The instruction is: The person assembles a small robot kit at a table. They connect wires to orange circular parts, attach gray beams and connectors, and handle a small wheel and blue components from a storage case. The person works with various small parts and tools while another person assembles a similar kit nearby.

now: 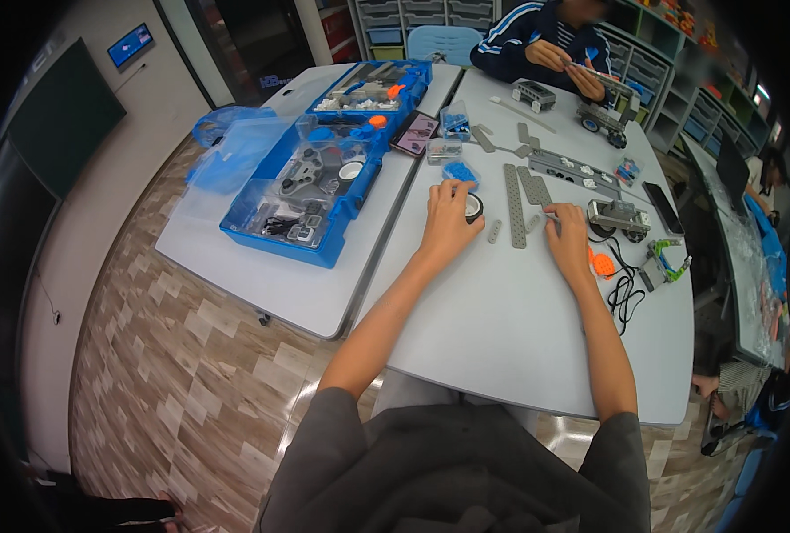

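Observation:
My left hand (451, 216) is curved around a small wheel (474, 207) with a white hub and dark tyre, fingers at its far side and thumb at its near side. Just beyond those fingers stands a clear box of blue connector pins (459, 171). My right hand (570, 233) rests on the white table with its fingers apart, holding nothing. Beside its thumb lies a short grey beam (534, 223); a second short beam (494, 232) is nearer the left hand. Between the hands a long grey perforated plate (514, 206) lies flat, with shorter grey plates (533, 186) alongside.
On the left table sits an open blue case (331, 253) with a grey game controller (301, 171). To the right are a wheeled grey assembly (619, 216), black cable (624, 298), orange piece (602, 264) and phone (663, 208). Across the table a person (537, 44) handles grey parts.

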A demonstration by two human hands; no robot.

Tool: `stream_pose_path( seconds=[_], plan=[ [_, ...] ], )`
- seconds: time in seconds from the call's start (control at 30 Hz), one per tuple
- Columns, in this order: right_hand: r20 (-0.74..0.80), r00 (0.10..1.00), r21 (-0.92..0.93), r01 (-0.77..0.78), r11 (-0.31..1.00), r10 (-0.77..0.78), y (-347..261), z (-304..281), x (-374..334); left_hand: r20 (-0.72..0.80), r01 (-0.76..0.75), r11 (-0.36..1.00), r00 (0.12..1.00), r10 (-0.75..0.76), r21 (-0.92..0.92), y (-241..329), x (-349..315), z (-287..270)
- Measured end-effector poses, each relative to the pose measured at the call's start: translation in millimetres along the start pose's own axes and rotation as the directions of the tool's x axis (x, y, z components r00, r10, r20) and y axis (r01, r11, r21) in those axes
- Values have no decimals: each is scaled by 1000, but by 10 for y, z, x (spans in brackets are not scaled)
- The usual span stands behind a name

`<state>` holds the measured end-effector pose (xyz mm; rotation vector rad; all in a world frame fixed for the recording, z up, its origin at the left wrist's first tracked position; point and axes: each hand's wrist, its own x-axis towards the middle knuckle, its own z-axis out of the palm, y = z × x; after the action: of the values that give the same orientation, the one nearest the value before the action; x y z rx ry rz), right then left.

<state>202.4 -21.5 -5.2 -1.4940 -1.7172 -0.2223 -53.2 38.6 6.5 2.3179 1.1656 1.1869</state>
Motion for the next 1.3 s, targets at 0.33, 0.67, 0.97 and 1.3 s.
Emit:
stream_pose_path(
  seconds=[0.33,0.67,0.97,1.3],
  plan=[
    [14,1000,114,6,994,-8,-45,6,4,320,-78,986,939,122,-146,332,-556,-404],
    [3,1000,145,-24,989,24,-48,7,23,-142,57,957,990,-16,286,-1450,1211,-1524],
    [15,996,200,-85,976,83,-66,-13,42,-37,292,929,956,-292,228,-2385,1450,-1584],
    [19,995,208,-101,973,99,-70,-31,46,54,432,809,869,-491,399,-2178,1777,-1518]
  ],
)
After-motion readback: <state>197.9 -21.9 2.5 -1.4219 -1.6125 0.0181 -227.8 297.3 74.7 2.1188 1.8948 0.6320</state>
